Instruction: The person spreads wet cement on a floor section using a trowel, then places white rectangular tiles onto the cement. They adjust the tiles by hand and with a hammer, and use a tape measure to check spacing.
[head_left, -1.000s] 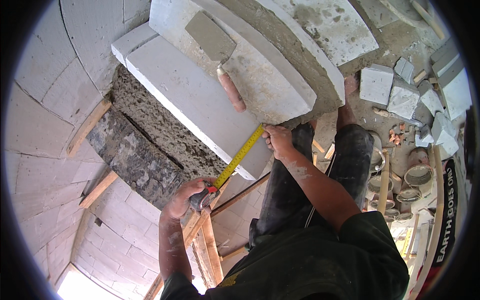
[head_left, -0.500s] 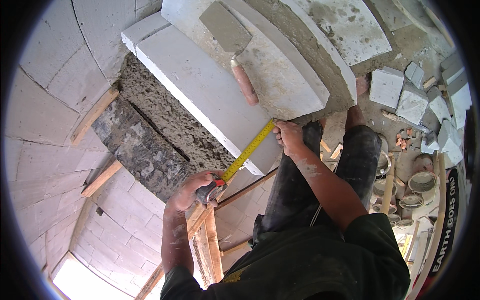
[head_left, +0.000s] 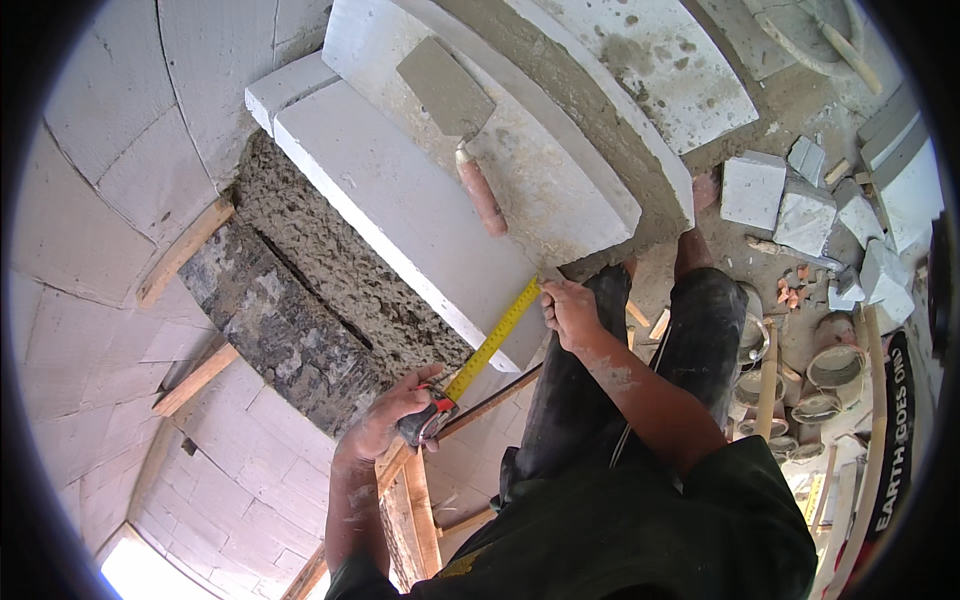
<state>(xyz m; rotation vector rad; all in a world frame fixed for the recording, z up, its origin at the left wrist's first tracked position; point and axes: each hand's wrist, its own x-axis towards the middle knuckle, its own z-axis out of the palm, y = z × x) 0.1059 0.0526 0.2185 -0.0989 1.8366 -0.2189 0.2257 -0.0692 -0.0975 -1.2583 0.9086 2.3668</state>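
Observation:
A red and black tape measure (head_left: pixel 428 416) sits in my left hand (head_left: pixel 388 412), whose fingers wrap around its case. Its yellow blade (head_left: pixel 492 345) is pulled out across the end of a long white block (head_left: pixel 400 225). My right hand (head_left: pixel 572 314) pinches the blade's free end at the block's inner edge. A trowel (head_left: pixel 481 192) with a worn reddish handle lies higher up, partly on a mortar-stained white block (head_left: pixel 540 165). Rough wet concrete (head_left: pixel 330 260) fills the trough beside the long block, bordered by a dark stained board (head_left: pixel 285 310).
Timber props (head_left: pixel 408 500) stand below my left hand. White block walls (head_left: pixel 110 230) rise at the left. Broken block pieces (head_left: pixel 805 215) lie on the floor at the right, above several mortar-caked buckets (head_left: pixel 835 365). My legs (head_left: pixel 700 320) are beside the blocks.
The view has shifted slightly, so the blocks and trowel handle sit a little lower. Both hands keep hold of the tape measure, its blade still stretched over the block's end.

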